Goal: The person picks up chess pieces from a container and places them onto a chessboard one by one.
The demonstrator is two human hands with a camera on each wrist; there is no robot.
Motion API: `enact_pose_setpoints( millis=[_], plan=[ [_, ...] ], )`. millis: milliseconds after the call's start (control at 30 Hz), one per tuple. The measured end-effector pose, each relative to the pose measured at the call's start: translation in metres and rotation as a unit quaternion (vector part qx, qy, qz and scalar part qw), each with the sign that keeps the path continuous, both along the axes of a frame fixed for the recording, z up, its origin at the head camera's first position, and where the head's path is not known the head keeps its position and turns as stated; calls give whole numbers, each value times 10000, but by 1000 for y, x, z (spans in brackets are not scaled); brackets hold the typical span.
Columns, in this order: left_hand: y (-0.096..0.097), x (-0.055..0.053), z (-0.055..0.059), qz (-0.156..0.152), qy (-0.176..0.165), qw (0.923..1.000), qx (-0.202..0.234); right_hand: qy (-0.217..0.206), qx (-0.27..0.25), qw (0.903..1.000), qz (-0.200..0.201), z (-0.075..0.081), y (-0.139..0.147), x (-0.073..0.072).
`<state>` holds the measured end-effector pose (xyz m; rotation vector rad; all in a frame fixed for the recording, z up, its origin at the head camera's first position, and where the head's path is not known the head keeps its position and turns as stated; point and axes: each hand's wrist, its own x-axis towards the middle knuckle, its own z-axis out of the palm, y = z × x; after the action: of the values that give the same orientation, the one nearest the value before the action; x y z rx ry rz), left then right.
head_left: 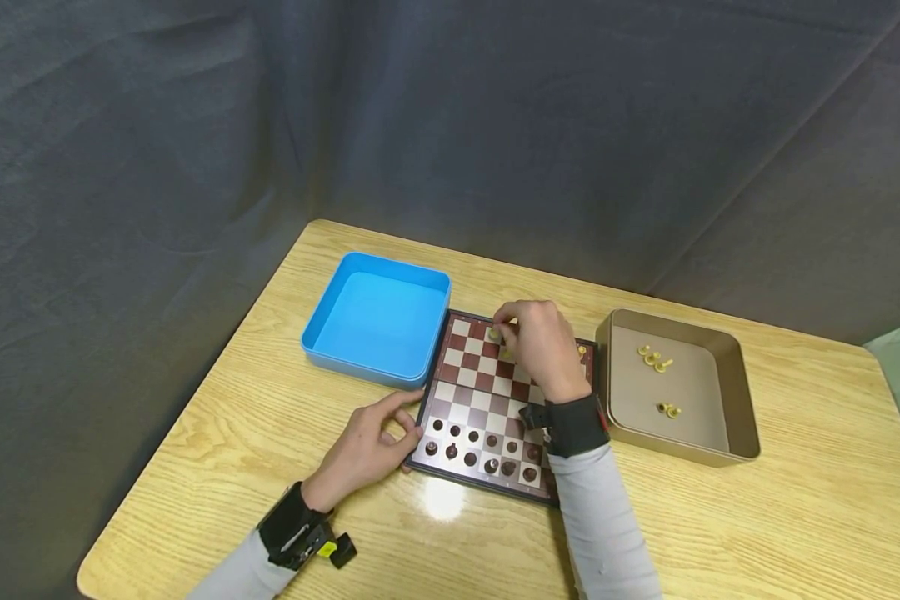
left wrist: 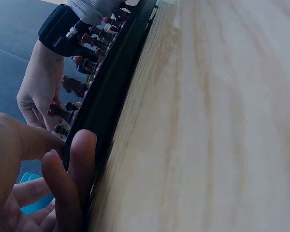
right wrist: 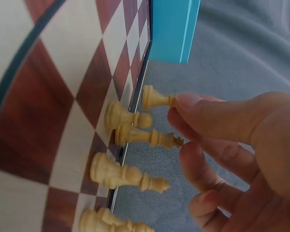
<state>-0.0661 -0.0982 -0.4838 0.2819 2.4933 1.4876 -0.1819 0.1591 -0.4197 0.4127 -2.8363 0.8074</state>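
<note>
My right hand (head_left: 543,346) is over the far side of the chessboard (head_left: 441,410). Its thumb and fingers pinch a cream chess piece (right wrist: 153,98) by the top, which they cover, so its kind is hidden. Beside it in the right wrist view stand a cream pawn (right wrist: 118,116) and a cream king (right wrist: 142,137), with several more cream pieces below. At the board's near left corner, my left hand (head_left: 363,442) grips the edge between thumb and fingers. Dark chess pieces (head_left: 470,458) stand upright in two rows along the near side.
A blue tray (head_left: 330,292) sits against the board's far left side. Right of the board is a beige tray (head_left: 738,375) with several loose cream pieces (head_left: 660,364) inside. Wooden table (head_left: 817,500) surrounds these; a dark cloth (head_left: 495,150) hangs behind.
</note>
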Motion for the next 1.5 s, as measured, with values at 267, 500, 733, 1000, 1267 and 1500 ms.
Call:
enact_pose_setpoints(
  millis=[267, 500, 733, 1000, 1267, 1500],
  plan=[
    [0, 0, 0, -27, -38, 10000, 80, -214, 88, 9997, -80, 0, -2, 1],
    [0, 0, 0, -31, 52, 10000, 15, -292, 58, 9995, -64, 0, -3, 1],
    [0, 0, -1, -50, 95, 9999, -26, -250, 72, 9996, -81, 0, -2, 2],
    [0, 0, 1, -43, 18, 10000, 68, -84, 76, 9999, -111, 6, 0, 2],
    [-3, 1, 2, -31, -4, 9999, 109, 336, -105, 9994, -56, 29, 6, 12],
    [-4, 2, 3, 9, -50, 9999, 155, 901, -368, 9952, -92, 51, 16, 24]
  ],
)
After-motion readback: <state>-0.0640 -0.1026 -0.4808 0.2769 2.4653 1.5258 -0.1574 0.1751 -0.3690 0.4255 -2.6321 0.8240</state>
